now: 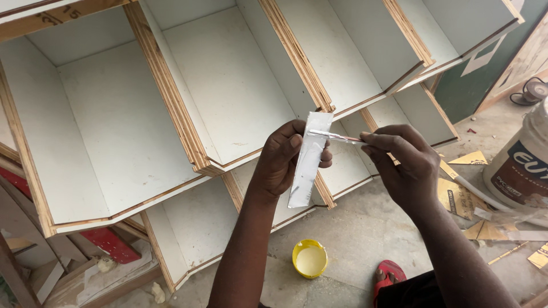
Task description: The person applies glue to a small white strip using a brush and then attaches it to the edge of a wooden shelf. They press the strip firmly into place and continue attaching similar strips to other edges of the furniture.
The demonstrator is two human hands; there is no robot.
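My left hand (282,157) holds a narrow white laminate strip (307,165) upright in front of me, fingers wrapped around its middle. My right hand (402,162) pinches a thin glue-coated stick (337,137), whose tip rests across the upper part of the strip. Both hands hover above a white cabinet with open compartments (228,85) and plywood edges. On the floor below sits a small yellow cup of pale glue (310,258).
A large white adhesive tub (522,162) stands at the right, with tan laminate offcuts (465,197) scattered around it. A red sandal (389,276) shows near the bottom. Red pieces and wood scraps (108,245) lie at the lower left.
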